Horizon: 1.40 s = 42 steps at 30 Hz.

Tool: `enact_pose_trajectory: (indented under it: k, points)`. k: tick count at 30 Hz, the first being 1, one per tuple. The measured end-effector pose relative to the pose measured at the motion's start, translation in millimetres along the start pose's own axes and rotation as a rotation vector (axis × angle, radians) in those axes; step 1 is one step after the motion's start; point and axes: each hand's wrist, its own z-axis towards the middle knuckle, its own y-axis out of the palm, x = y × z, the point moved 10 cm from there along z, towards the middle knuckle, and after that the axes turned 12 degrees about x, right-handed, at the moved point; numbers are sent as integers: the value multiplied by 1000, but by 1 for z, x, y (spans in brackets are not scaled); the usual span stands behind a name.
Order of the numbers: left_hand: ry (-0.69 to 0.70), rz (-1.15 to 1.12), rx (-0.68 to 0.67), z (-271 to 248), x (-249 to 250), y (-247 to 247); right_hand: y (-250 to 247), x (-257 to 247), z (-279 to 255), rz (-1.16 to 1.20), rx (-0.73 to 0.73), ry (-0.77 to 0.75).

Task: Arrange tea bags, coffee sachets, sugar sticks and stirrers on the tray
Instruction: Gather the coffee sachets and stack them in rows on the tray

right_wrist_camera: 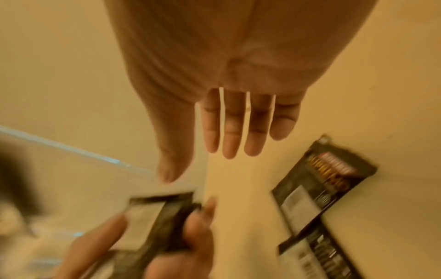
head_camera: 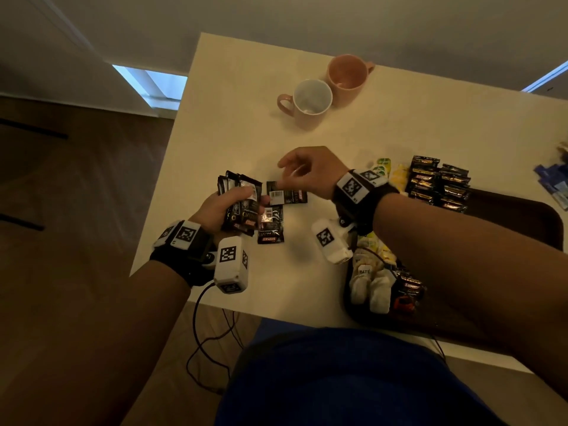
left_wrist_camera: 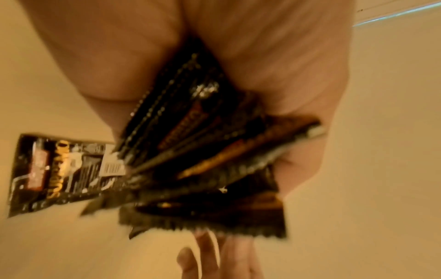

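Cream table w/ two mugs, wood floor.

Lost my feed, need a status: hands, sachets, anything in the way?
Left hand grips a fan of coffee sachets. Right hand open, empty, over two loose sachets on the table. Tray partly stocked. Nothing blocking.

The sachets were glossy black foil with crimped, saw-toothed edges. The bench was smooth, matt and cream. The mugs looked like glazed ceramic. The tea bags were soft white paper. The tray was dark and matt.
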Motion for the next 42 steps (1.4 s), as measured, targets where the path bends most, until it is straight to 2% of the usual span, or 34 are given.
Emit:
enact_pose_trajectory:
  k: [3,5,8,11,16,22,25,28,31,35,39,42]
  points:
    - [-43,-69,22,5,-8,-13,-6,30,10,-365,51,14]
    - [-49,-98,9,5,-11,-15,10,39,14,-559,-21,-11]
    - [-52,-150,6,3,-12,-12,36,41,16,-685,-108,-83]
    - [-37,-183,4,4,-10,-10,48,41,19,-798,-92,-117]
    - [-29,-213,49,9,-13,-19,43,43,22,-753,-119,-34]
    - [-35,-226,84,11,-14,-29,12,28,14,-466,-25,72]
    - [-35,-234,105,11,-13,-34,27,17,-5,-234,-116,104]
    - [-30,-234,111,11,-12,-36,57,4,-18,-321,-211,8]
    - [-28,-215,115,10,-14,-35,83,11,-23,-422,-265,-6]
    - [-37,-250,119,7,-18,-38,100,28,-24,-637,-251,-68]
    - [-34,-276,119,4,-22,-39,103,30,-22,-754,-201,-136]
    - [-23,-277,122,0,-22,-39,104,29,-19,-784,-190,-118]
